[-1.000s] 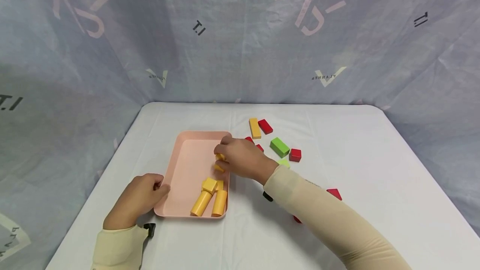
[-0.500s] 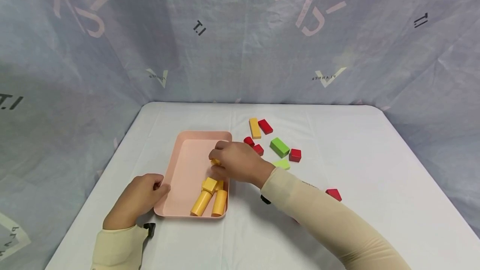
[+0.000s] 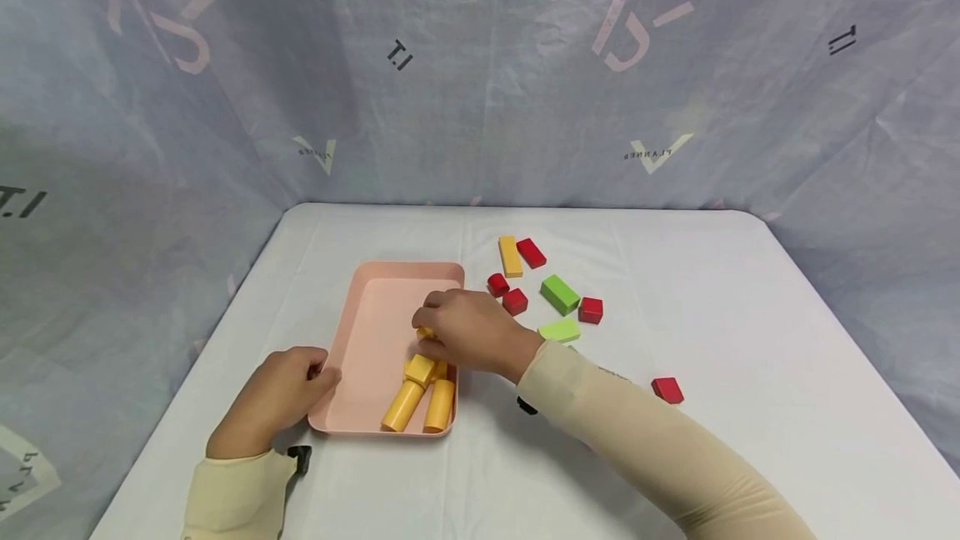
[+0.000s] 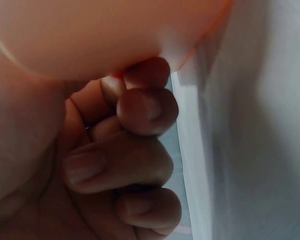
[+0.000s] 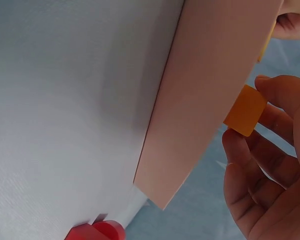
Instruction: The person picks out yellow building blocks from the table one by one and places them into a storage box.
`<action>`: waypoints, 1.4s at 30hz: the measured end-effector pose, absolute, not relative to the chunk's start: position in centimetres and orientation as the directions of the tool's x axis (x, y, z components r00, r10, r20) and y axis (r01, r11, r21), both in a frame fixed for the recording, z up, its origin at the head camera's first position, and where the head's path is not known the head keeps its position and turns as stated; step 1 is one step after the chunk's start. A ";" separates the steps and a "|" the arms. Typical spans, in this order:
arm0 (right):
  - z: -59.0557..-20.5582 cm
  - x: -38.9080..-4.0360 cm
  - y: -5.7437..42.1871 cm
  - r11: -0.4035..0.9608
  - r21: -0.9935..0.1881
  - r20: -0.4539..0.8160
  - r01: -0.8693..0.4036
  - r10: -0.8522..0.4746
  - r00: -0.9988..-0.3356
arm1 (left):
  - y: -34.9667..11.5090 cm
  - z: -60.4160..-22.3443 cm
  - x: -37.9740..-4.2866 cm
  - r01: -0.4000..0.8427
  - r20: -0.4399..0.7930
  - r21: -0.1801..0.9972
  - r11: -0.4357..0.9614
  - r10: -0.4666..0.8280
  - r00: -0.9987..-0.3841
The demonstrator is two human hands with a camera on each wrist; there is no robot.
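Observation:
A pink tray point(image 3: 378, 315) lies on the left half of the table. My left hand point(image 3: 277, 394) grips its left rim, thumb over the edge and curled fingers below, as the left wrist view shows. Over the tray's right side, my right hand point(image 3: 468, 327) pinches a yellow block point(image 5: 246, 111) between thumb and fingertips; in the head view the fingers mostly cover it. Close below that hand, several yellow blocks are gathered in the tray's near right corner, among them a yellow cylinder point(image 3: 439, 407) and a longer yellow cylinder point(image 3: 402, 407) with a yellow block point(image 3: 420, 369) at its upper end.
Right of the tray lie a yellow bar point(image 3: 510, 257), a red bar point(image 3: 531, 253), a red cylinder point(image 3: 498, 285), red cubes point(image 3: 515, 302), a green block point(image 3: 559, 295) and a light green block point(image 3: 560, 330). A red block point(image 3: 667, 390) sits farther right, beside the right sleeve.
My right hand has moved slightly left and nearer within the tray, carrying the yellow block toward the other yellow pieces. The left hand and the tray have stayed still.

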State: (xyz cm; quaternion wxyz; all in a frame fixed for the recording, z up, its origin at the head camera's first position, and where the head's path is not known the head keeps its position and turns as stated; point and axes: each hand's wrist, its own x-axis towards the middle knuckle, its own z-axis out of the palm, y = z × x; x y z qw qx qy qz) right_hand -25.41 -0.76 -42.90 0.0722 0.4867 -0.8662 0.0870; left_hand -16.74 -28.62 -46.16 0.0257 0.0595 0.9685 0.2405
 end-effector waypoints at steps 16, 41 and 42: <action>-43.4 -25.0 -1.0 0.512 -0.032 0.188 -0.858 -0.840 -0.509 | -28.6 -46.2 -16.7 0.107 -0.014 0.477 0.872 0.129 -0.992; -43.9 -25.0 -0.9 0.533 -0.027 0.141 -0.846 -0.836 -0.531 | -28.6 -46.2 -16.7 0.098 -0.015 0.475 0.874 0.120 -0.993; -43.9 -25.0 -0.9 0.533 -0.022 0.141 -0.846 -0.836 -0.531 | -28.6 -46.2 -16.7 0.099 -0.014 0.473 0.875 0.119 -0.993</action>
